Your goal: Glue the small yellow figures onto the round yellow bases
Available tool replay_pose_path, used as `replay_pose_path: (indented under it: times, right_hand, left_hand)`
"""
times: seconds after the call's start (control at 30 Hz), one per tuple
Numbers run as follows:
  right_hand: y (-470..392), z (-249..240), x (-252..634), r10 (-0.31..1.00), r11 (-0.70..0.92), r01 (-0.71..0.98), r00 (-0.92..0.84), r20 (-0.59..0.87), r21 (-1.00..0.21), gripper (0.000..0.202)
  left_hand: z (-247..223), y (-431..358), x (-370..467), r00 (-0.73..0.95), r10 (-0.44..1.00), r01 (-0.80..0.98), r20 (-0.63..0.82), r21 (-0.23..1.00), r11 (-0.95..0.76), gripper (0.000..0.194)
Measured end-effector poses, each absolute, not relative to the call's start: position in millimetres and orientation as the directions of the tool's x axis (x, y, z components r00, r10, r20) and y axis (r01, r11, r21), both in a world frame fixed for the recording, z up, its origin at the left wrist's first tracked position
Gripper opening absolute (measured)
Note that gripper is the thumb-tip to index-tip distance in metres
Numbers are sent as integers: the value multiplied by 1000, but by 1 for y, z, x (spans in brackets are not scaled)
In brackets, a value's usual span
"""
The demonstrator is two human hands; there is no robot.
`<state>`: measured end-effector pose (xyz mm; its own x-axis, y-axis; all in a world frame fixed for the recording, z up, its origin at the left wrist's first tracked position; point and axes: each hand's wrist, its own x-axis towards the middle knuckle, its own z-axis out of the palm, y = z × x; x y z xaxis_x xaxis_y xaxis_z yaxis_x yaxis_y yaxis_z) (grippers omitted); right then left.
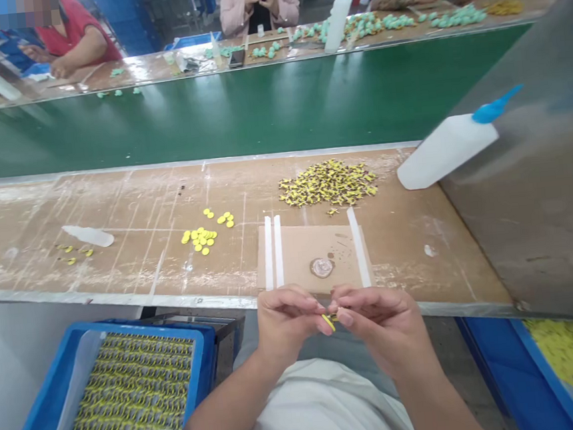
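My left hand [290, 322] pinches a small yellow disc [329, 323], which stands on edge between thumb and fingers. Close against it, my right hand [376, 317] is closed on a tiny yellow-and-dark piece [333, 317], mostly hidden by the fingertips. Both hands meet just in front of the table edge. Behind them lies a cardboard sheet [304, 247] with white tape strips and a round whitish blob [322, 267]. Loose yellow discs [201, 238] are scattered to the left. A heap of small yellow-and-dark pieces [328, 183] lies beyond the cardboard.
A white squeeze bottle [446, 151] with a blue nozzle leans against the metal panel at right. Blue trays stand low at left [71, 334] and right [541, 373], holding yellow pieces. A green conveyor belt [238, 115] runs behind the table; several people work across it.
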<state>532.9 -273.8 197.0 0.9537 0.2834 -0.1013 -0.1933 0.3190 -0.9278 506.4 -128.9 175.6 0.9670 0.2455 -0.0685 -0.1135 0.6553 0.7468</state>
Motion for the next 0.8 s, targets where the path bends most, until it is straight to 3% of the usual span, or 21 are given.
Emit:
replay_pose_path:
  times: [0.1,0.27,0.47,0.67,0.8]
  right_hand:
    - [-275,197,535,352,313,-239,928,-122,-919,10]
    - [-274,197,541,474,290,-184,880,-26,-939,10]
    - [-261,199,536,196,233,-142,976,-97,-962,12]
    - [-258,198,534,100,175,-30,995,-13,-984,11]
    - [-256,199,533,55,160,20,998,29,-987,9]
  left_hand:
    - [174,-126,506,975,215,-115,-48,722,682,26]
    - [172,-121,506,982,169,-54,-86,726,686,30]
    - [174,-119,511,956,290,-152,-54,752,642,30]
    - [172,-120,508,896,442,-288,53,825,485,30]
    - [168,-121,501,873,458,-352,166,865,358,29]
